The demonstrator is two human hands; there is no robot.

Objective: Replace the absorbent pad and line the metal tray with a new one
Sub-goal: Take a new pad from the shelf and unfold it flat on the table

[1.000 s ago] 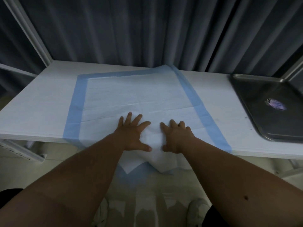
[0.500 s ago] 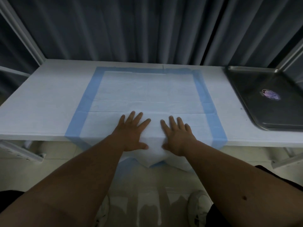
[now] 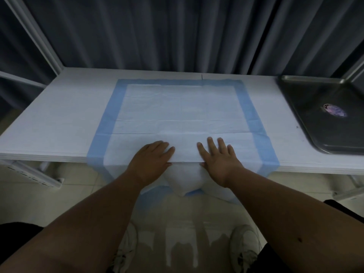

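The pad, white with a blue border, lies spread on the table, its near end hanging over the near edge. Both hands press flat on it at that edge, fingers straight, grasping nothing: left hand, right hand. The tray sits unlined at far right, apart from the pad.

White table, grey curtain behind
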